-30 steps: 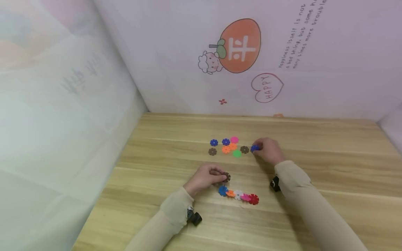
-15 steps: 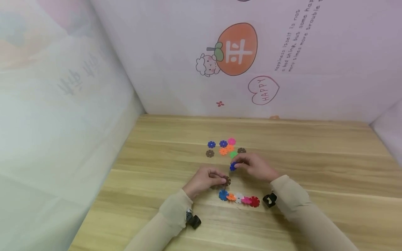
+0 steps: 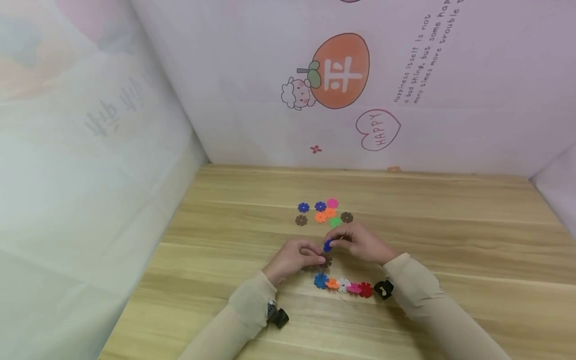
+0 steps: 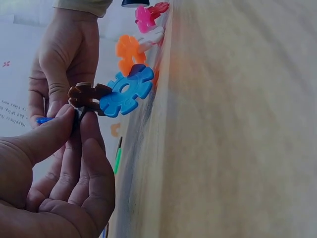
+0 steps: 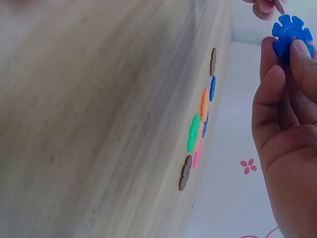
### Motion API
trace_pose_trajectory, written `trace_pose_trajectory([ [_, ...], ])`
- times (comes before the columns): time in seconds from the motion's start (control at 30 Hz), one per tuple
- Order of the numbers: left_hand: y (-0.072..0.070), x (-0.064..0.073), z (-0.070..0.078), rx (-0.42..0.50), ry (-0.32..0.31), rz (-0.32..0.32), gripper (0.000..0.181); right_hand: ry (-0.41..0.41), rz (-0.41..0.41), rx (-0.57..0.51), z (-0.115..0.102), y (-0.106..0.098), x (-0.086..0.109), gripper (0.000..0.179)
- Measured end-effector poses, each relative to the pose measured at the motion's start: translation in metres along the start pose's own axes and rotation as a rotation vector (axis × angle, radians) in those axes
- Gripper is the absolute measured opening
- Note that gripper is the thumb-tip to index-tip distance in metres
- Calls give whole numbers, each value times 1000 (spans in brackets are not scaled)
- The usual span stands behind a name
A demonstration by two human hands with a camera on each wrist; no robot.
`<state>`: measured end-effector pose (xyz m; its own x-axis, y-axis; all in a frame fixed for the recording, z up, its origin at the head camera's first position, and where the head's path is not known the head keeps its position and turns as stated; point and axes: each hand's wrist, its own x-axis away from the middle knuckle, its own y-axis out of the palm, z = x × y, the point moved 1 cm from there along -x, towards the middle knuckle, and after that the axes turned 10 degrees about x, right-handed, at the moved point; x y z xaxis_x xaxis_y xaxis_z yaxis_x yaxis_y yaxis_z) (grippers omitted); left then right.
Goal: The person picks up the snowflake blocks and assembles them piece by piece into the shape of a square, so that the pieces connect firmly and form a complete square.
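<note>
Between thumb and fingers my left hand (image 3: 292, 257) pinches a brown notched disc (image 4: 88, 95). That disc joins the light-blue disc (image 4: 126, 90) at the end of a linked chain. Orange (image 3: 332, 283), white (image 3: 343, 285), pink (image 3: 354, 287) and red (image 3: 366, 289) discs follow in the chain to the right. My right hand (image 3: 362, 244) pinches a dark-blue notched disc (image 5: 292, 37) by its edge, just above the brown one. Whether the two discs touch is hard to tell.
Loose discs lie farther back on the wooden table (image 3: 441, 225): dark blue (image 3: 303, 207), pink (image 3: 332, 203), orange (image 3: 320, 217), green (image 3: 335, 222) and brown (image 3: 347, 217). A printed sheet (image 3: 252, 90) rises behind the table, with another sheet (image 3: 112, 200) at the left.
My right hand has carried the dark-blue disc from the right of the loose discs leftward and nearer, to the brown disc. The left hand keeps its pinch on the brown disc.
</note>
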<state>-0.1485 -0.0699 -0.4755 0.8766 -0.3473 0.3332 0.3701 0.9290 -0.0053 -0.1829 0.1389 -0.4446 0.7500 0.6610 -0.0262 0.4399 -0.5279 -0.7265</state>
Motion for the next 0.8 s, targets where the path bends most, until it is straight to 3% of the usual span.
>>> trace_pose_trajectory([
  [0.8, 6, 1, -1, -27, 16, 3, 13, -10, -39, -9, -5, 4, 2, 18],
])
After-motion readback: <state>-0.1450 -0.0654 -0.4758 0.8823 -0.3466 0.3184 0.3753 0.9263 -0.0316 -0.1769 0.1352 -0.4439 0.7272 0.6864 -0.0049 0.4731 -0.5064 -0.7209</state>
